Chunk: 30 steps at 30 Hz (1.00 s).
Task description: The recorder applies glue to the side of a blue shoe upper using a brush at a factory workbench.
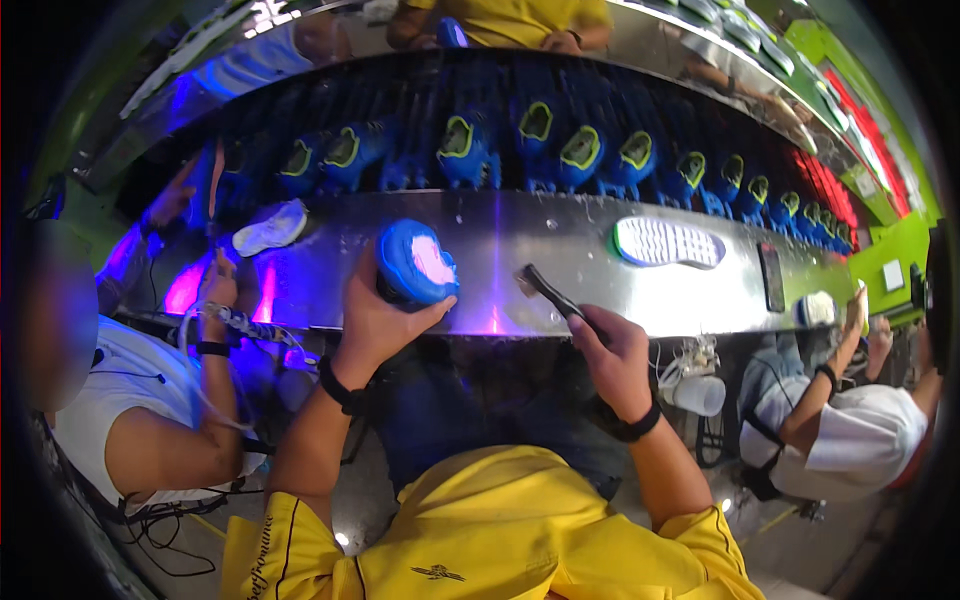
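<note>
My left hand point(375, 312) is wrapped round a rounded blue object point(402, 250) with a dark lower side and a glowing pink-white patch on top. Whether it is a pot or a shoe part I cannot tell. It is held just over the near edge of the steel bench point(480, 235). In my right hand point(618, 350) is a brush point(552, 292) with a dark handle, its bristle end pointing up and left over the bench. A gap separates the brush from the blue object. Beyond the brush to the right lies a white ridged shoe sole point(668, 243).
Blue shoe uppers point(580, 150) with yellow-green collars stand in a row behind the bench. A pale sole point(270, 228) lies at left, a dark phone-like slab point(771, 277) at right. People sit either side: one in a white shirt point(150, 400), another point(868, 430) at right.
</note>
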{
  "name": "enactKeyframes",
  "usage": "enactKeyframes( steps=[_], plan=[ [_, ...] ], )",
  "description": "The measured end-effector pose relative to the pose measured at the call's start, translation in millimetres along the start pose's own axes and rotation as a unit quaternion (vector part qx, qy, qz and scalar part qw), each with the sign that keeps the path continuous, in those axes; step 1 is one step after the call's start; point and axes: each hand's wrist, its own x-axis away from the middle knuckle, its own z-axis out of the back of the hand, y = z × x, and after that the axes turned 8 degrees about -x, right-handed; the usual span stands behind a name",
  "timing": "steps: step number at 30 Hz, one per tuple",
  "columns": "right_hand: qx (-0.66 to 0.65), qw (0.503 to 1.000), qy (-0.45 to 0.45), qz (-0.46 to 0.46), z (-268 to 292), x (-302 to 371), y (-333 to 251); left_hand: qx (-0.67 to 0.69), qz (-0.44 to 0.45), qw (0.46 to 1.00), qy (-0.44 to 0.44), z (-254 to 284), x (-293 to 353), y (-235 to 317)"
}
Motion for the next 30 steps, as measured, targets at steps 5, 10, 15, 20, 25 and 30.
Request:
enactKeyframes(
  steps=[5, 10, 15, 20, 25, 30],
  plan=[
    [-0.05, 0.993, -0.057, -0.086, -20.8, -2.4, 9.6, -0.108, -0.142, 0.984, 0.028, -6.1, 45.9, 9.1],
    [-0.09, 0.987, -0.09, -0.099, -54.0, -5.8, 28.3, -0.208, -0.189, 0.96, 0.018, -3.4, 78.9, 2.1],
    [-0.028, 0.992, -0.094, -0.081, -78.6, -14.1, 25.2, -0.225, -0.202, 0.953, 0.024, -4.0, 91.3, -9.0],
    [-0.071, 0.992, -0.082, -0.062, -88.4, 3.9, 31.6, -0.205, -0.2, 0.957, 0.053, -6.9, 94.7, -18.5],
    [-0.182, 0.975, -0.108, -0.073, -83.6, 23.7, 36.4, -0.198, -0.204, 0.957, 0.062, -12.2, 94.7, -24.6],
    [-0.002, 0.996, -0.061, 0.062, -88.1, 4.1, 32.8, -0.217, -0.219, 0.95, 0.053, -11.9, 97.0, -27.3]
  ],
)
